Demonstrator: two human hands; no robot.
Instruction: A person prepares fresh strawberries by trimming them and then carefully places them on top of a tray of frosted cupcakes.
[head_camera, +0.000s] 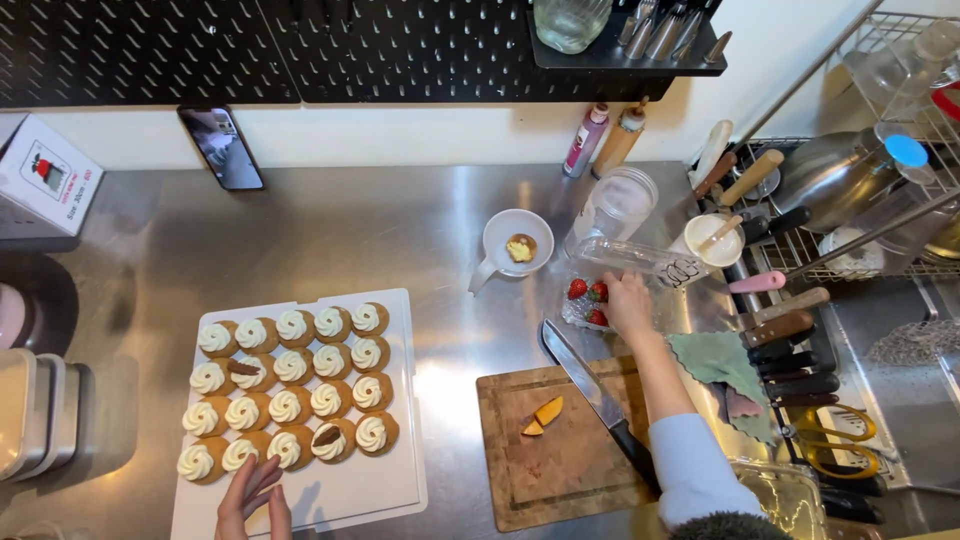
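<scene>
Hand positions, head view

My left hand (252, 497) lies low at the near edge of view, fingers (262, 476) extended and slightly spread, pointing away from me, palm down. My right arm, in a light blue sleeve, reaches forward, and my right hand (628, 303) is curled loosely with the knuckles up.

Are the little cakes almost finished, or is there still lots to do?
Every little cake on the white tray already has a cream swirl, and two carry a dark topping. Right now the right hand is reaching into the clear box of strawberries, while the left hand rests on the tray edge. Most cakes are bare of topping, and orange fruit pieces wait on the cutting board.
</scene>
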